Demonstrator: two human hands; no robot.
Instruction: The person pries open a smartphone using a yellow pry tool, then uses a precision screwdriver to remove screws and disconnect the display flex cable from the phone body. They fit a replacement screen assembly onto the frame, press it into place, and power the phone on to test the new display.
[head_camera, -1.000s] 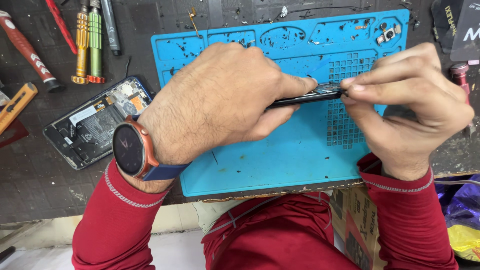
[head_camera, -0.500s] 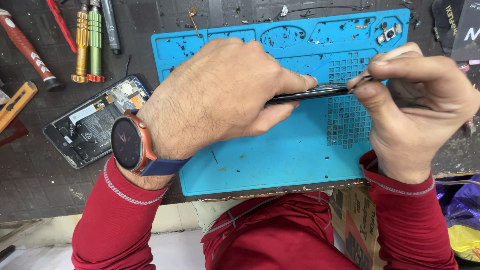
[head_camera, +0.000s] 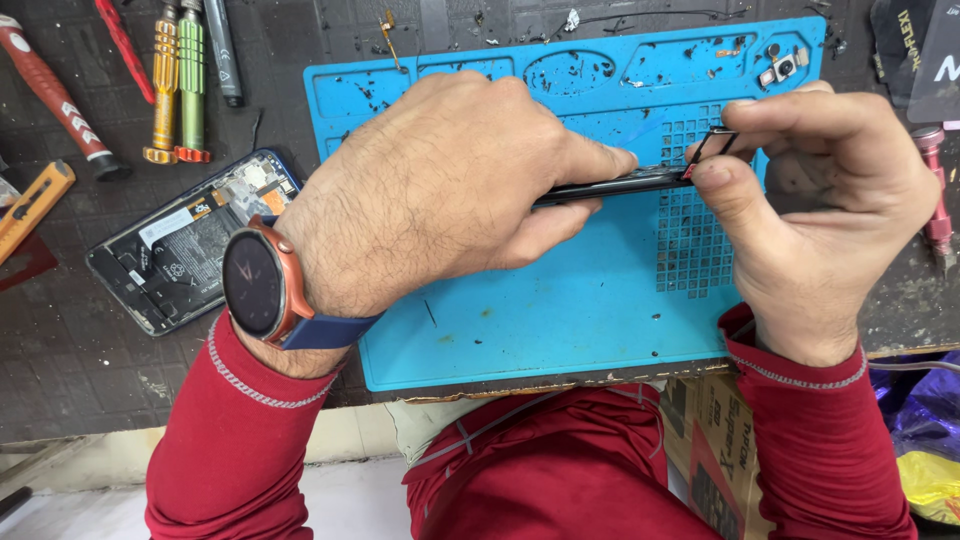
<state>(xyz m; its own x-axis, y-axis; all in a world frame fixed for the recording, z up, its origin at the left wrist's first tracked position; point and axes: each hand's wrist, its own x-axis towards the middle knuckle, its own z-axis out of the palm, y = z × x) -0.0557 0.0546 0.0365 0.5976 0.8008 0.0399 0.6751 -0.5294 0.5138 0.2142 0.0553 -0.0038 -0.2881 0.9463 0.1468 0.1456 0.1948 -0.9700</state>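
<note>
Left hand (head_camera: 440, 195) palm down over blue work mat (head_camera: 560, 310), fingers curled and closed round a thin black phone (head_camera: 610, 186) held edge-on, just above the mat's grid of small square cells. Round watch (head_camera: 255, 283) with orange rim and blue strap on that wrist. Right hand (head_camera: 830, 210) at the phone's far end, thumb and forefinger pinched shut on a small tray frame (head_camera: 715, 143) sticking out of the phone's edge; other fingers folded in. Both sleeves red.

Left of left hand, on dark table (head_camera: 60, 380): opened phone body (head_camera: 185, 240) lying flat, insides showing. Beyond it, yellow and green screwdrivers (head_camera: 178, 85) side by side, red-handled tool (head_camera: 50, 90) further left, orange-handled tool (head_camera: 30, 205) at the frame edge. Above right hand, in a mat tray: small camera module (head_camera: 783, 68). Right of right hand: pink tool (head_camera: 937, 195), partly hidden.
</note>
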